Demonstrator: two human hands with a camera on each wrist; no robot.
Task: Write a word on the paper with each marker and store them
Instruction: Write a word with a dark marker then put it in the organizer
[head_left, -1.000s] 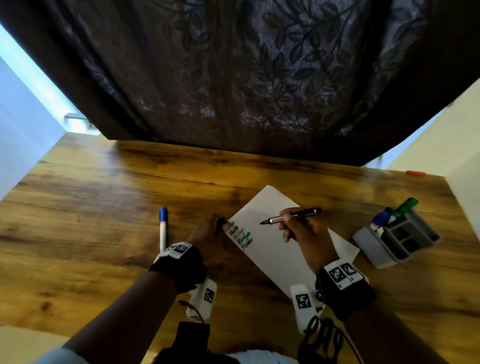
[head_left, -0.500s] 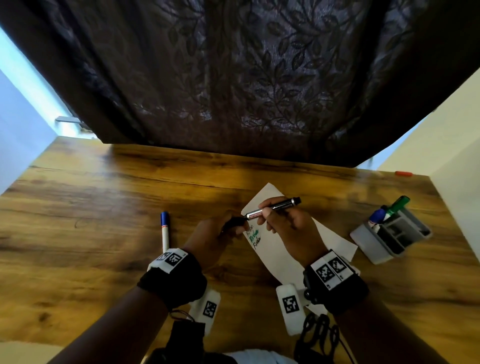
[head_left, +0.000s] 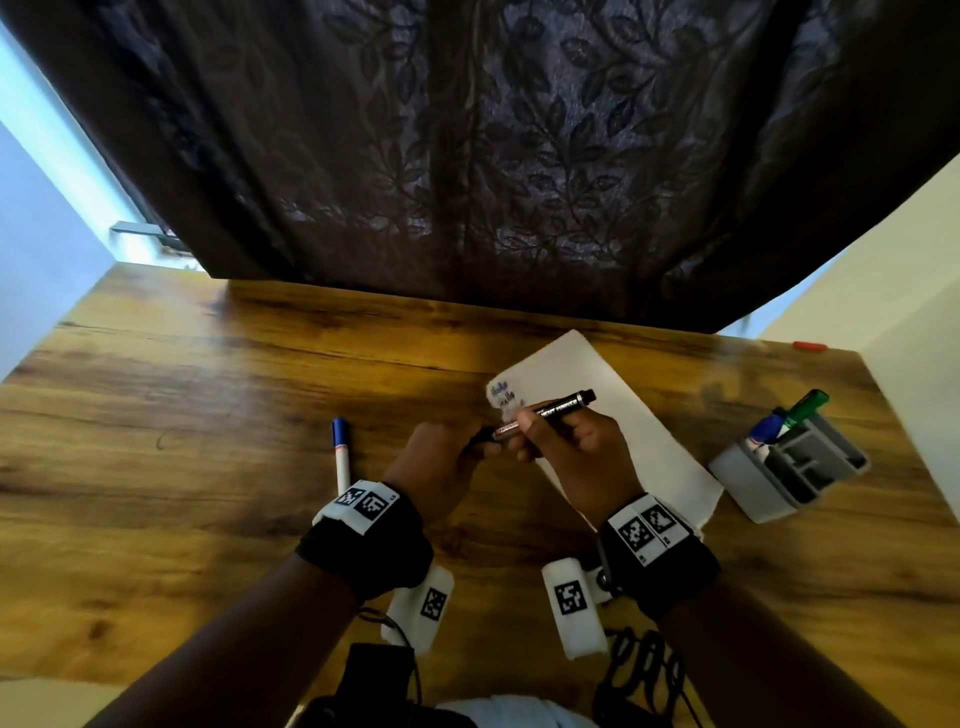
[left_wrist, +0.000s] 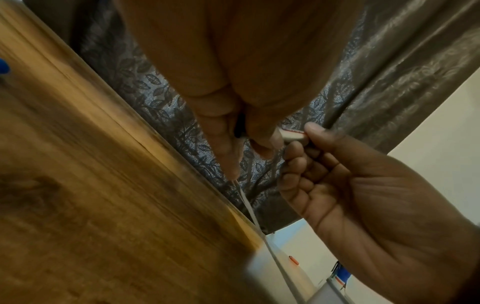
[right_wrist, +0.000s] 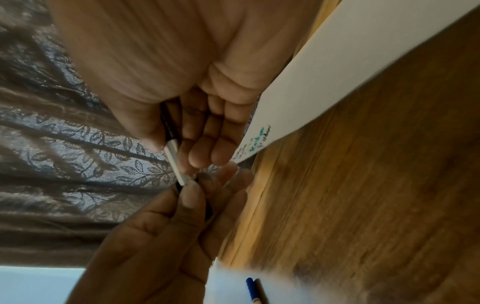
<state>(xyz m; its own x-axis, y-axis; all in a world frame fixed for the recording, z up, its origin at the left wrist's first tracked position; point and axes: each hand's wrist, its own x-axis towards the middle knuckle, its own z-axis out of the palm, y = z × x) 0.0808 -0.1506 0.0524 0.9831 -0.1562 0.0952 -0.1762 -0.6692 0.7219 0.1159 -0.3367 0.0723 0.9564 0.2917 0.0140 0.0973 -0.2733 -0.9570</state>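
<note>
My right hand (head_left: 566, 447) grips a black marker (head_left: 558, 408) by its barrel, just above the left edge of the white paper (head_left: 623, 415). The marker's silver front end (right_wrist: 175, 160) meets a black cap (head_left: 480, 435), which my left hand (head_left: 441, 462) pinches between thumb and fingers (left_wrist: 223, 131). Several short coloured words (right_wrist: 255, 144) are written near the paper's left edge. A blue-capped white marker (head_left: 340, 454) lies on the wooden table (head_left: 208, 441) left of my left hand. A grey organizer (head_left: 789, 467) at the right holds a blue marker (head_left: 769, 428) and a green one (head_left: 805, 408).
A dark leaf-patterned curtain (head_left: 493, 156) hangs behind the table's far edge. A small red object (head_left: 809, 346) lies at the far right corner. A pale wall (head_left: 909, 312) borders the table on the right. Cables (head_left: 639, 675) hang below my wrists.
My right hand has lifted the black marker off the paper and swung it left. My left hand has left the paper's edge and brought the black cap to the marker's tip.
</note>
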